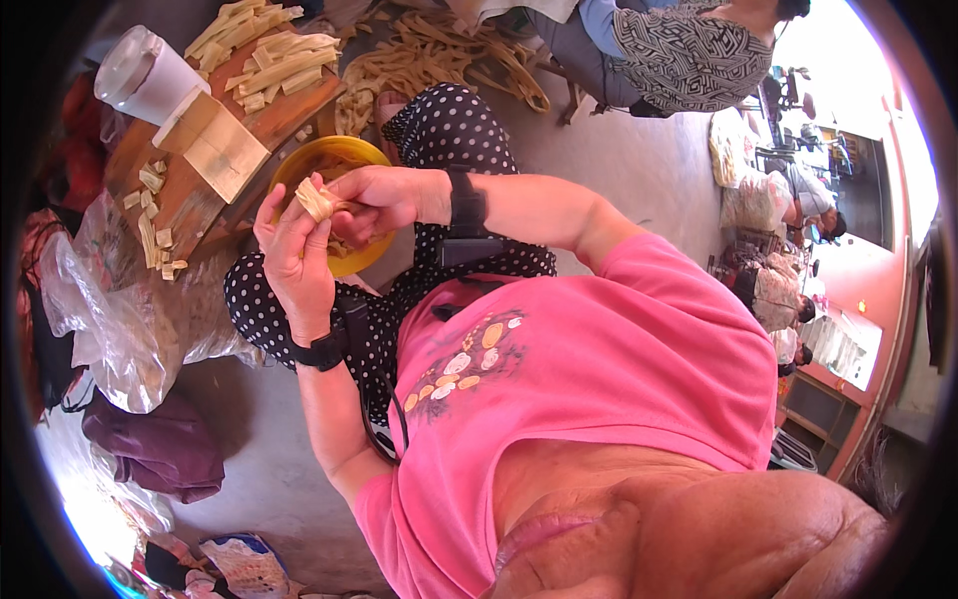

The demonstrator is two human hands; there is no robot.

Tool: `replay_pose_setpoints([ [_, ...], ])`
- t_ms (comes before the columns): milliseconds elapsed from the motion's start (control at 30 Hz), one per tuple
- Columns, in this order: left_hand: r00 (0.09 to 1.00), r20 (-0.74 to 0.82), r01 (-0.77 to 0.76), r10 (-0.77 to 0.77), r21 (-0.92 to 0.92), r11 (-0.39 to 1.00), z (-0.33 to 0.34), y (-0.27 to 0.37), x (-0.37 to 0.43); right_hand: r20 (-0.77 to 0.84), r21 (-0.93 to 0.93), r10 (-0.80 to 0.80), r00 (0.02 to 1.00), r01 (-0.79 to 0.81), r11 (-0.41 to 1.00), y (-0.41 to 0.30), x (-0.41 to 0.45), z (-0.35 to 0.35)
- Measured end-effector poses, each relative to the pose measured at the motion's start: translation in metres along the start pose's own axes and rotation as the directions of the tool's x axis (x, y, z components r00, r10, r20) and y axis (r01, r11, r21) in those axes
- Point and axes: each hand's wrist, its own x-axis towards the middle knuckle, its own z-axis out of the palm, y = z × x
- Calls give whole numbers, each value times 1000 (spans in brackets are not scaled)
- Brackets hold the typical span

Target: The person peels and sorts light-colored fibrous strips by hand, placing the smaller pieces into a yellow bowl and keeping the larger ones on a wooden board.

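Both hands meet over a yellow basin [282, 178] between my knees. My left hand [296, 254] pinches a small folded piece of pale, dried plant strip [315, 200] between thumb and fingers. My right hand [385, 198] is closed at the other end of this piece, with its fingertips partly hidden. Tan strips lie inside the basin, mostly covered by my hands. Just beyond, a low wooden table [206, 213] carries small cut pieces [150, 180], stacked folded strips [288, 64] and a wooden block with a flat board [217, 153].
A white plastic container [150, 75] stands on the table. Long tan strips [441, 56] heap on the floor behind the basin. Clear plastic bags [123, 322] and a purple cloth [157, 442] lie at left. Another person [688, 56] sits close by; several people are farther off.
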Motion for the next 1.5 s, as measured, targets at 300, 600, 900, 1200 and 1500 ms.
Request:
replay_pose_setpoints([
  [300,922,-285,225,-261,-152,962,25,-3,-4,-106,-720,-808,580,516,465,12,7,11],
  [600,913,-272,274,-304,-142,951,15,-13,-1,-64,-819,-611,789,308,484,-12,-11,20],
  [900,967,41,256,-253,-115,960,3,-10,10,-205,-973,-391,897,-143,182,-44,-19,33],
  [1200,913,-131,182,-387,-717,673,-18,-34,10,-100,-974,-473,876,11,225,-63,-30,45],
  [1500,957,260,123,-130,43,991,-41,3,45,215,-953,-517,829,63,-295,-58,-22,61],
])
